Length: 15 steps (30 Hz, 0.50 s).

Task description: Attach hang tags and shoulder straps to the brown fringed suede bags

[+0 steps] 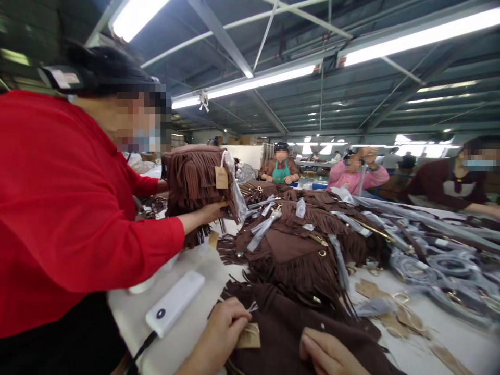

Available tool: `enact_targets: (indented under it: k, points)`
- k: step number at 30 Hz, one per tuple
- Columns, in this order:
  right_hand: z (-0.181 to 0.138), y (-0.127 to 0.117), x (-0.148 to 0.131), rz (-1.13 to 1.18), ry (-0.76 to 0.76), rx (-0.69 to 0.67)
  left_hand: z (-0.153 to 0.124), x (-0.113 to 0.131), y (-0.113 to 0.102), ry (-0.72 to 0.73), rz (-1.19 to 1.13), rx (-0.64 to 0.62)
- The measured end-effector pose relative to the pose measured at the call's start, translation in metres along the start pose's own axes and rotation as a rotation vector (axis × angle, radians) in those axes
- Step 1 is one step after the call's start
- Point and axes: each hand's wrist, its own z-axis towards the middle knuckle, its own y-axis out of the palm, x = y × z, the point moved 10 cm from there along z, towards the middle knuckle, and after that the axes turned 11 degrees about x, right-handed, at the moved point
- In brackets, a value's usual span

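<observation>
A dark brown fringed bag [289,323] lies on the table right in front of me. My left hand [221,333] is at its left side, thumb and fingers pinched at a tan paper tag [249,337] with pale string by the fingertips. Over the bag's right part, my right hand [330,351] is closed, its fingers pressed together; whatever is between them is hidden. Just beyond, more brown fringed bags [289,245] lie in a pile with gold-coloured fittings and plastic-wrapped parts.
A person in red [97,208] at the left holds up a fringed bag [195,177]. A white power bank [175,302] with a black cable lies on the table. Loose tags [394,312] and wrapped straps [449,265] cover the right side. Several people sit beyond.
</observation>
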Motion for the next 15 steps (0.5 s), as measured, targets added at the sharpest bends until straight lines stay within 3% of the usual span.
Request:
enact_targets:
  k: [4, 8, 11, 15]
  points:
    - [-0.004, -0.002, -0.020, 0.346, 0.180, 0.027, 0.003, -0.010, 0.004, -0.270, -0.438, 0.035]
    - [-0.003, -0.026, -0.066, 0.707, 0.064, 0.211, 0.003, 0.001, 0.016, -0.402, -0.689, 0.010]
    - [-0.008, -0.034, -0.086, 0.739, -0.029, 0.287, 0.001, 0.011, 0.025, -0.428, -0.778, 0.004]
    - [-0.014, -0.030, -0.090, 0.672, -0.119, 0.338, -0.003, 0.022, 0.037, -0.423, -0.825, -0.003]
